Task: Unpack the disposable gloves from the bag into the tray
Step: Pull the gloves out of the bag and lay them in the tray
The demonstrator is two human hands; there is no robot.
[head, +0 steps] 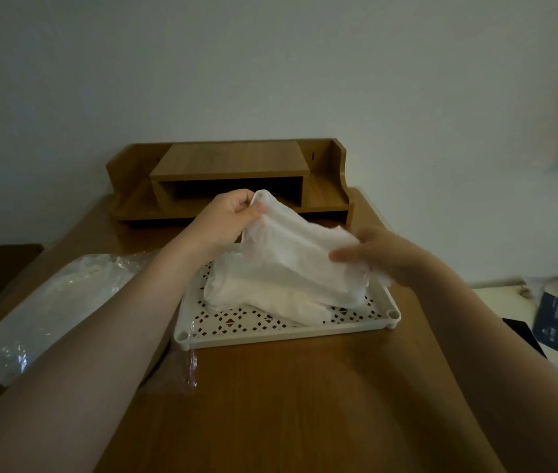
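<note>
My left hand point(228, 213) pinches the upper end of the gloves point(291, 264) between thumb and fingers; my right hand point(373, 254) is blurred, its fingers lie on the other end of the bundle, and I cannot tell if they grip it; the bundle hangs between both hands, its lower part resting in the white perforated tray point(270, 332); the clear bag point(45, 308) lies left of the tray on the wooden table point(304, 404); a wooden shelf point(229, 172) stands behind.
</note>
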